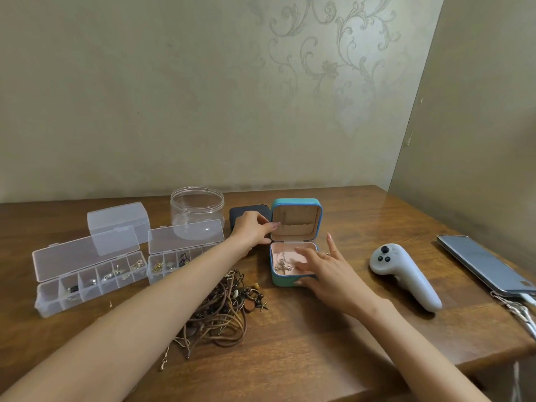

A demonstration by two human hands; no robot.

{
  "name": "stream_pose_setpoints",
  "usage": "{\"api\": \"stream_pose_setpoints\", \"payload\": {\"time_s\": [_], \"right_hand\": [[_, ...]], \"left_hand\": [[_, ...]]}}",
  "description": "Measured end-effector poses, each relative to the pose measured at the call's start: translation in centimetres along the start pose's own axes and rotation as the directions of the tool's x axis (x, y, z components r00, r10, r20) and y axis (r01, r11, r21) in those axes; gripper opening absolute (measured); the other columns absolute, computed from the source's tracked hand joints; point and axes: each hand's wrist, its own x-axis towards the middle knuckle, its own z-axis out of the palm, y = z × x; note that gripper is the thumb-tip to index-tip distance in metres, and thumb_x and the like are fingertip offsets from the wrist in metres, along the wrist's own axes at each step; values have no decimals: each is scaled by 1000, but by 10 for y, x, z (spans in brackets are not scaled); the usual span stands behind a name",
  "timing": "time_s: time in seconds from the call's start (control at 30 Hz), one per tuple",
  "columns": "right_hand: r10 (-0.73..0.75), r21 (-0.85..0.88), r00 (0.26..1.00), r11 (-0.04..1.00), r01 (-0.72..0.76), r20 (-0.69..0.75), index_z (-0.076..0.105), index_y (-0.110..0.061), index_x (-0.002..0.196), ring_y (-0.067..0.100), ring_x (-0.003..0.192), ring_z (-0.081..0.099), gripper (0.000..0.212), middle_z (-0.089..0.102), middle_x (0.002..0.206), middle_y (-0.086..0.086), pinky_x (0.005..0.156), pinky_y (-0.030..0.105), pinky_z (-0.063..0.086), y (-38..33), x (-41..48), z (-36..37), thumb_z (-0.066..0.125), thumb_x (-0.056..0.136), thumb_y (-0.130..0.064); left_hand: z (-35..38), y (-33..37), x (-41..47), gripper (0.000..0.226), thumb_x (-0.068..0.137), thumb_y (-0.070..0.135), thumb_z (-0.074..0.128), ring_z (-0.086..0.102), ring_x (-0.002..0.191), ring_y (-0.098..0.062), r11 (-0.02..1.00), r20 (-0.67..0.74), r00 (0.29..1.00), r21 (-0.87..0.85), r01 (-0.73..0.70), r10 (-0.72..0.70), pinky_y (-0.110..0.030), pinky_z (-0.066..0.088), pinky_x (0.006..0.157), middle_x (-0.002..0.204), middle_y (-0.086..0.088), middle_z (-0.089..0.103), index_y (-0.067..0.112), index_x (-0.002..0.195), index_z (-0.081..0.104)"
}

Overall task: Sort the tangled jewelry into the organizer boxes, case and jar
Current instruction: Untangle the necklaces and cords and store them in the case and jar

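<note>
Left hand [251,232] pinches case lid [296,224], right hand [333,274] splayed inside

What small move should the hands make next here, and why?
Probably lift the right hand clear of the teal case: the cross necklace already lies in its tray, while the left hand holds the raised lid.
</note>
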Motion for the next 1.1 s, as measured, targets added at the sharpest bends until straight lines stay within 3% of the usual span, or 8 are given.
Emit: {"api": "stream_pose_setpoints", "payload": {"time_s": [0.23, 0.33, 0.43, 0.5, 0.63, 0.77, 0.9, 1.1], "right_hand": [[20, 125, 993, 992, -5, -120, 36, -29, 141, 8, 134, 39, 61, 57, 134, -9, 120, 39, -8, 0, -8, -7, 61, 87, -44], [19, 191, 958, 981, 37, -285, 58, -31, 121, 10, 119, 52, 37, 64, 122, -9, 116, 42, 25, -13, -12, -14, 66, 86, -37], [27, 178, 902, 982, 56, -432, 71, -28, 96, 13, 92, 65, 16, 73, 94, -7, 92, 38, 45, -24, -16, -12, 72, 81, -34], [18, 116, 882, 992, 42, -472, 73, -26, 86, 18, 81, 67, 12, 73, 81, -6, 79, 36, 44, -22, -19, -6, 78, 76, -29], [-68, -65, 896, 997, 44, -438, 75, -24, 83, 26, 81, 67, 25, 74, 83, -3, 66, 35, 44, -10, -28, 8, 87, 63, -14], [-18, -54, 889, 998, -8, -458, 76, -16, 80, 32, 72, 68, 33, 74, 79, 6, 55, 37, 53, 2, -20, 13, 85, 57, 5], [62, 29, 919, 998, -55, -390, 74, -24, 80, 29, 70, 64, 29, 71, 87, 2, 57, 38, 52, 14, -2, 16, 84, 65, -1], [67, 139, 932, 990, -18, -356, 67, -31, 90, 2, 56, 57, 19, 58, 108, -11, 52, 29, 46, 17, 11, 8, 74, 80, -17]], "left_hand": [[-47, -7, -20, 22, 89, 16, 62, 66, 96, -19, 993, 70, 995, -93, -68, 75, -28, 56, 81, 107, -16, 65, 2, 106, 55], [-87, -15, -40, 18, 92, 15, 58, 67, 93, -14, 991, 23, 992, -55, -123, 125, -24, 57, 76, 103, -12, 66, 6, 107, 55], [-123, -30, -60, 14, 94, 14, 54, 67, 93, -13, 990, -35, 991, -60, -132, 130, -22, 57, 75, 100, -7, 66, 8, 106, 57], [-146, -43, -72, 11, 94, 15, 53, 68, 93, -12, 989, -78, 988, -63, -137, 132, -22, 57, 75, 100, -5, 68, 11, 103, 58], [-182, -68, -90, 12, 93, 12, 54, 68, 91, -11, 993, -149, 983, -30, -114, 108, -21, 58, 71, 100, -5, 68, 9, 103, 60], [-204, -78, -101, 10, 93, 11, 54, 69, 78, -12, 991, -127, 986, 81, -103, 113, -21, 57, 60, 93, -6, 70, 9, 102, 60], [-205, -82, -104, 5, 92, 15, 57, 66, 65, -10, 967, -6, 991, 216, -133, 137, -18, 50, 51, 85, -1, 72, 14, 95, 61], [-167, -68, -111, 4, 91, 21, 59, 62, 68, -1, 899, 134, 944, 292, -327, 301, -11, 46, 58, 88, 2, 70, 21, 94, 61]]}}
